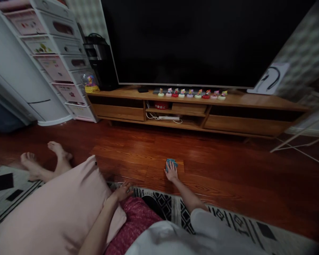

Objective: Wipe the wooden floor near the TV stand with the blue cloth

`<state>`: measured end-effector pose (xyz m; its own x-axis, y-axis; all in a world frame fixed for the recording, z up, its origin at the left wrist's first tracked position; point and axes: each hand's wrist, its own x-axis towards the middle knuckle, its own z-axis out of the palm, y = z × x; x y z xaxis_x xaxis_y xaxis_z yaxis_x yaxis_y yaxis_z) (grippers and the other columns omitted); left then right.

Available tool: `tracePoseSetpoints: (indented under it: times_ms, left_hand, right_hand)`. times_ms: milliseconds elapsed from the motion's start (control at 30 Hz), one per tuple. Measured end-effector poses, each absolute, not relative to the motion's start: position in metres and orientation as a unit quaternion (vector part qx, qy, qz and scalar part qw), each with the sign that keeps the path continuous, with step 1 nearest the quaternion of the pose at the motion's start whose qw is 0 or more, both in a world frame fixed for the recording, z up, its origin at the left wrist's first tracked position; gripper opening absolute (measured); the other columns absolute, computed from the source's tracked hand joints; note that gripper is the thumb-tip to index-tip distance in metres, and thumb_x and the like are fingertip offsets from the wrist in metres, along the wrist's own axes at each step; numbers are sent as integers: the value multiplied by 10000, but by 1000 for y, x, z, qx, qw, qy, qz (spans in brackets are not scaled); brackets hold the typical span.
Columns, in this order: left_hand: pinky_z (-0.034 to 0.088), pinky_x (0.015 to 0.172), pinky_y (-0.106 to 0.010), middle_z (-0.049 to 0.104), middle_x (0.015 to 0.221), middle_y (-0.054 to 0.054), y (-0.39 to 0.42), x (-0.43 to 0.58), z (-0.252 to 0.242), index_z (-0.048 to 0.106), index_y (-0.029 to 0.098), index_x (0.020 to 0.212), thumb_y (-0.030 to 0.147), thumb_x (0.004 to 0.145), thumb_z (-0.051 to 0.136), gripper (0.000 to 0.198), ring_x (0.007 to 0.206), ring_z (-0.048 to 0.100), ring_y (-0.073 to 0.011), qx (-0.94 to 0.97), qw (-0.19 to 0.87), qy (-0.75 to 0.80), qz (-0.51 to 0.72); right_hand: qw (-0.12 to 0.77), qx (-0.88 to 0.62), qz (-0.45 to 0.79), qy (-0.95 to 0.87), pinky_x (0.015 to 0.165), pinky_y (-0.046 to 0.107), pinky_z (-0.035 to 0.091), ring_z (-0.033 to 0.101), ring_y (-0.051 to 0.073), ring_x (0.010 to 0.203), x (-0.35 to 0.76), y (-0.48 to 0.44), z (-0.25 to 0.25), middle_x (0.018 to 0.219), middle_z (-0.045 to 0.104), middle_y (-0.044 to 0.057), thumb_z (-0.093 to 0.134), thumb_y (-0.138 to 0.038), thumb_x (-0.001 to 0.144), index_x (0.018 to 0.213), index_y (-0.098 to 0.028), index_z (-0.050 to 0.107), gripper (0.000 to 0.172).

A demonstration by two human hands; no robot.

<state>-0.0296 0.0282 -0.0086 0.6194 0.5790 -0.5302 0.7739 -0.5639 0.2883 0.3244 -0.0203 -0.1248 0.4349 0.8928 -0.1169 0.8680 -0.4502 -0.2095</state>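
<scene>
My right hand reaches forward onto the wooden floor and rests on a small blue thing, maybe a cloth or a card pack; its fingers lie over it. My left hand lies with fingers spread on the edge of a large pink pillow across my lap, holding nothing. My red trouser leg and white shirt show at the bottom.
A long wooden TV bench with a row of small figurines stands under a big dark screen. White drawer shelves stand at left. Another person's bare feet rest on a black-and-white rug.
</scene>
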Motion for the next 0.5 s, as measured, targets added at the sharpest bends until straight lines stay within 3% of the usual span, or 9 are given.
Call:
tracePoseSetpoints:
  times_ms: [233,400,500]
  left_hand:
    - [243,1168,-382,314,1575,-107,26,-30,-7,372,190,1478,398,933,441,587,1474,183,-236,855,248,415,-189]
    - [266,1158,-453,370,1552,-81,26,-32,-13,409,251,1457,426,940,432,547,1467,212,-264,860,258,404,-175]
    - [266,1151,-495,387,1540,-98,26,-32,-12,422,235,1448,418,938,434,542,1458,235,-282,858,260,402,-186]
  right_hand:
    - [60,-744,125,-653,1178,447,150,100,212,1489,299,-65,-141,1627,134,11,285,-484,983,1541,-312,194,591]
    - [64,-705,123,-695,1173,429,191,109,201,1488,308,-147,-159,1630,119,-22,250,-511,993,1539,-349,169,576]
    - [56,-752,109,-647,1168,445,202,135,208,1484,331,-147,-153,1624,158,-7,238,-481,997,1538,-331,201,563]
